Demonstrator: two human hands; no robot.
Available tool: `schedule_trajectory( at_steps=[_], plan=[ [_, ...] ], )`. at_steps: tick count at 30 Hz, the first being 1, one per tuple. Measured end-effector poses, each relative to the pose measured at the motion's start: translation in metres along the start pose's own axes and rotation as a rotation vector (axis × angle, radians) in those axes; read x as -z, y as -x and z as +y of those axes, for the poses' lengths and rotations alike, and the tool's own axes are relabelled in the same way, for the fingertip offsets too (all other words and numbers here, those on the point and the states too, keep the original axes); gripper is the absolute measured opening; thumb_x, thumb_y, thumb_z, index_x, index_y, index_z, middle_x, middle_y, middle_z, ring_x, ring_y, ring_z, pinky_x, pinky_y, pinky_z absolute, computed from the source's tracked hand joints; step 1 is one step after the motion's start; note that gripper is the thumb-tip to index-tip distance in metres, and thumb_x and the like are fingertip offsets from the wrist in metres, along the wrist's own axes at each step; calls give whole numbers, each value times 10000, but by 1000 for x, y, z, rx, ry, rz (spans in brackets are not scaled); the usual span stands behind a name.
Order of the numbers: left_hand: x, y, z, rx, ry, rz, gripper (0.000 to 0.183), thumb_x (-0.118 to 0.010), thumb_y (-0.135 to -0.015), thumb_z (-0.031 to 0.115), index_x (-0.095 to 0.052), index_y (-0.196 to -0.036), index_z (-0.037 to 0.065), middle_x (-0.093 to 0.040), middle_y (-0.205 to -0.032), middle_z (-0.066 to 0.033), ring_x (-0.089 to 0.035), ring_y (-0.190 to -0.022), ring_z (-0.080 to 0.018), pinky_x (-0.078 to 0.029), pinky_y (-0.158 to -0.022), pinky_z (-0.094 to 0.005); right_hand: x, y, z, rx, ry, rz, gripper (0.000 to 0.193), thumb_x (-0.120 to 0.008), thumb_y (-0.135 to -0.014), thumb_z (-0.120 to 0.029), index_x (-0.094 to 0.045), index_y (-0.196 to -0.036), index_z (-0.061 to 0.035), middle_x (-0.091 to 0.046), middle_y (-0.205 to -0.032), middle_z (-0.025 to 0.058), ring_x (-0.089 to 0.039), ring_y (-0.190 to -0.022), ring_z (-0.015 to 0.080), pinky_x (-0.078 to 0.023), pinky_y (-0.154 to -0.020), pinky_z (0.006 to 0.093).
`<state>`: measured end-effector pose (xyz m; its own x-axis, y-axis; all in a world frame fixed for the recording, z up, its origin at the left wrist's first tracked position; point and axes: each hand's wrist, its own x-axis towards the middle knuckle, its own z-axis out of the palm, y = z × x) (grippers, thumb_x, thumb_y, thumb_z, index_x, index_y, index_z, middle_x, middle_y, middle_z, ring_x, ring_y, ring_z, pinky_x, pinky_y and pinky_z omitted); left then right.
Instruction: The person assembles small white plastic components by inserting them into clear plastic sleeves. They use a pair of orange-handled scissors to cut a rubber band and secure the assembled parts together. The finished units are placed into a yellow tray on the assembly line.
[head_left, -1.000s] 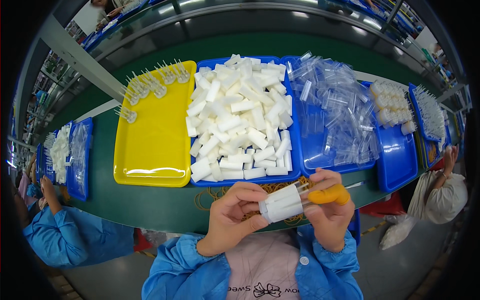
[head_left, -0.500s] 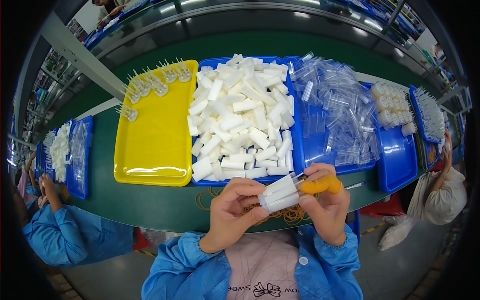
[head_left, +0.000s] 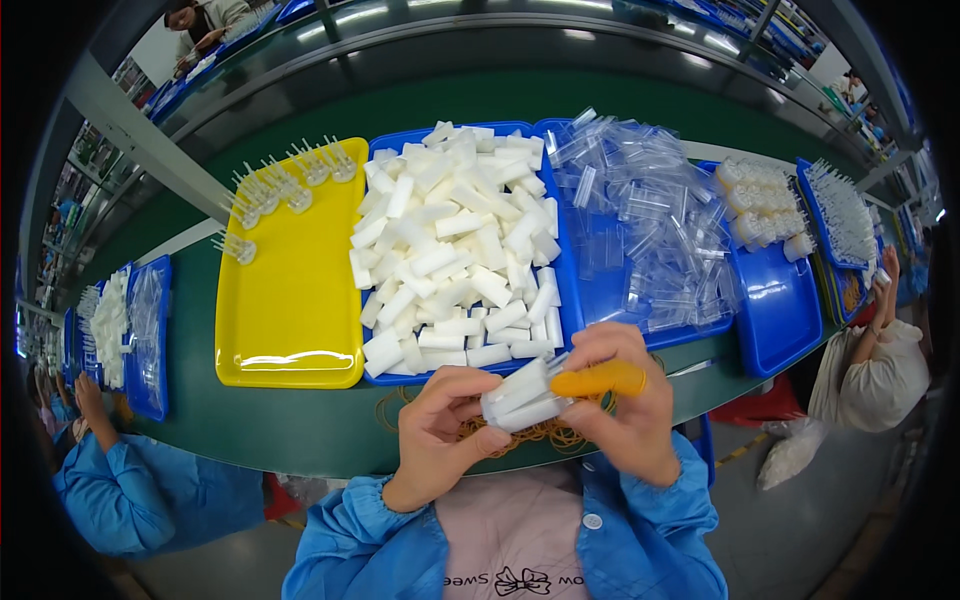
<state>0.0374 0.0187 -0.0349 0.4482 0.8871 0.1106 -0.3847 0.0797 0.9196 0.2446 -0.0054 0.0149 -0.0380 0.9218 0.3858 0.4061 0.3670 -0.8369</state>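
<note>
Both hands close around a bundle [head_left: 522, 395] of white pieces: the left hand [head_left: 440, 435] grips its end, the right hand [head_left: 625, 405] pinches it above rubber bands [head_left: 545, 432].

Both hands [head_left: 540, 410] lowered white bundle [head_left: 522, 395] from tray edge onto rubber bands [head_left: 545, 433]

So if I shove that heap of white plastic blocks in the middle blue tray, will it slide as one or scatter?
Probably scatter: the white blocks lie loose and crisscrossed, heaped above the blue tray rim. They look like light, stiff, smooth plastic, so top ones would likely tumble. Boxy sides suggest sliding rather than rolling.
</note>
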Motion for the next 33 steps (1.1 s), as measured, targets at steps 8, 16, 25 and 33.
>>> schedule_trajectory(
  at_steps=[8, 16, 25, 33],
  plan=[
    [3, 0, 4, 80, 164, 73, 431, -705, -781, 6, -533, -1174, -40, -523, -1141, -97, -558, -1063, -205, -469, -920, -320, 55, -17, 69, -17, 946, -15, 389, -673, -696, -22, -612, -1079, -26, -565, -1099, 125, -512, -1049, 326, -433, -884, 402],
    [2, 0, 2, 100, 182, 72, 439, -695, -770, -33, -541, -1181, -37, -530, -1135, -95, -560, -1053, -197, -469, -911, -308, 47, -12, 80, -42, 617, 185, 329, -649, -743, -5, -604, -1068, -19, -566, -1134, 147, -533, -1056, 321, -442, -890, 370],
    [-4, 2, 2, 27, -27, 95, 478, -731, -756, 12, -542, -1194, -32, -535, -1127, -98, -565, -1050, -197, -462, -922, -312, 41, 1, 50, -162, -69, 306, 391, -661, -754, 22, -549, -1128, -3, -598, -1049, 115, -601, -943, 216, -475, -851, 316],
    [-7, 6, 5, -123, -416, 137, 538, -812, -669, 111, -599, -1151, 3, -580, -1049, -108, -585, -948, -200, -474, -837, -295, 1, 13, 9, -227, -733, 405, 442, -655, -782, 37, -483, -1186, -11, -601, -1019, 131, -615, -935, 215, -477, -878, 350]
  ],
)
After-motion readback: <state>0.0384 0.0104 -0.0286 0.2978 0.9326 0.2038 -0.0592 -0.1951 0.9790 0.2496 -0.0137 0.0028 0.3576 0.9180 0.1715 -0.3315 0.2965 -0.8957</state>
